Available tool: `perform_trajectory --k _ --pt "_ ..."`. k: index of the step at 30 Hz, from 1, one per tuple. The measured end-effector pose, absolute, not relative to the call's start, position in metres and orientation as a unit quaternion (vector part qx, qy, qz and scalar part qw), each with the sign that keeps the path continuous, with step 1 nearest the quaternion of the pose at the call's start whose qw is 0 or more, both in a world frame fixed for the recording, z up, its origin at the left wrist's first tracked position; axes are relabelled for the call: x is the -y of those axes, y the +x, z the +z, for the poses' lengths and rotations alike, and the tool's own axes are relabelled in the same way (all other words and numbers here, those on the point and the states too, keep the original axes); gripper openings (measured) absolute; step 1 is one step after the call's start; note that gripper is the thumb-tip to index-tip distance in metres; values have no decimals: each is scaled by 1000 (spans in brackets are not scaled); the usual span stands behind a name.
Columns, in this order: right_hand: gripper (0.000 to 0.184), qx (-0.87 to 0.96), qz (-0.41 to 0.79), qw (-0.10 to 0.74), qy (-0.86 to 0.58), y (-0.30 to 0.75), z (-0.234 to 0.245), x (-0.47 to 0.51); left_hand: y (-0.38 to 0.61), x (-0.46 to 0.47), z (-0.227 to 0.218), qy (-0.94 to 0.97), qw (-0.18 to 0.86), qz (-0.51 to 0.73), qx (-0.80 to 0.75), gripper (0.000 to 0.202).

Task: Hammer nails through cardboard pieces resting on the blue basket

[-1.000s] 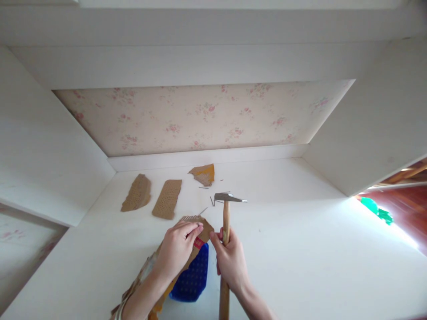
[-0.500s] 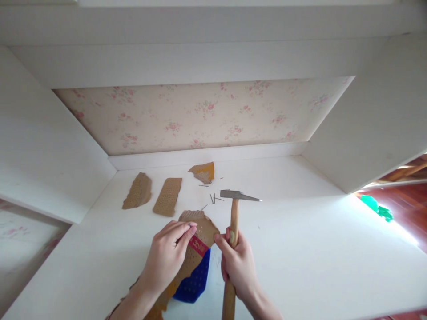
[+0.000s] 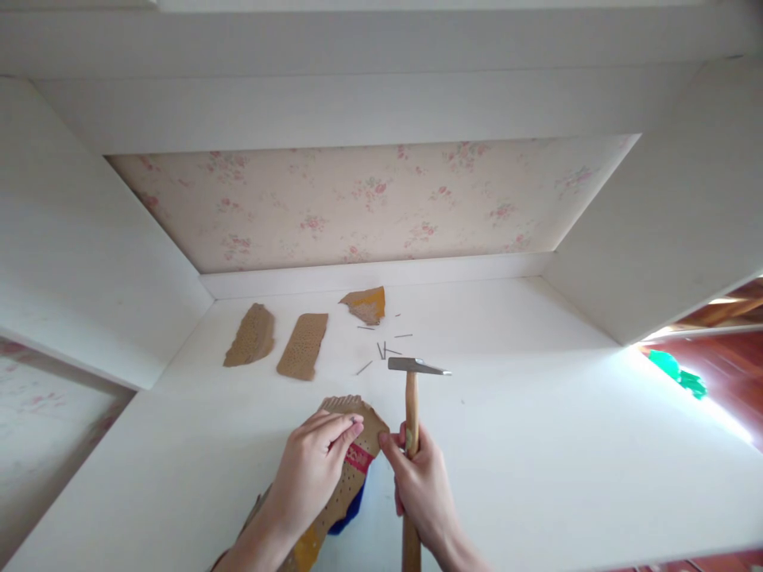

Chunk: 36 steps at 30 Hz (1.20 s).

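Observation:
My right hand grips the wooden handle of a hammer, whose metal head points right just above the white surface. My left hand pinches something small at its fingertips, over a brown perforated piece with a red label. A blue perforated piece peeks out beneath it. Several loose nails lie just beyond the hammer head.
Three more brown scraps lie near the back: two strips at the left and a torn orange-edged one. White walls enclose the left, right and top, with floral wallpaper behind. A green object sits outside at the right.
The hammer head swung right and up half a second ago, then came back left and lower. My left hand stayed on the brown piece, which now covers most of the blue piece.

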State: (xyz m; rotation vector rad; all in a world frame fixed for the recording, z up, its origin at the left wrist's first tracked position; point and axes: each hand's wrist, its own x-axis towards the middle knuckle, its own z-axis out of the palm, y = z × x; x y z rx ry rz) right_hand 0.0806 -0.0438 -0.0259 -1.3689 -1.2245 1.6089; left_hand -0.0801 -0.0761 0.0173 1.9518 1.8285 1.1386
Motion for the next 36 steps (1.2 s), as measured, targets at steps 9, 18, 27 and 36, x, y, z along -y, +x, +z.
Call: perform_trajectory --k 9,18,27,36 --pt "31 468 624 342 -524 80 -25 39 -82 76 9 681 121 358 -628 19" --pt "40 445 640 361 -512 89 -11 35 -82 72 7 665 149 359 -638 19" --pt "51 432 720 293 -457 119 23 55 -80 72 7 642 159 360 -658 17" --pt "52 498 697 261 -445 122 6 68 -80 70 10 662 131 339 -656 17"
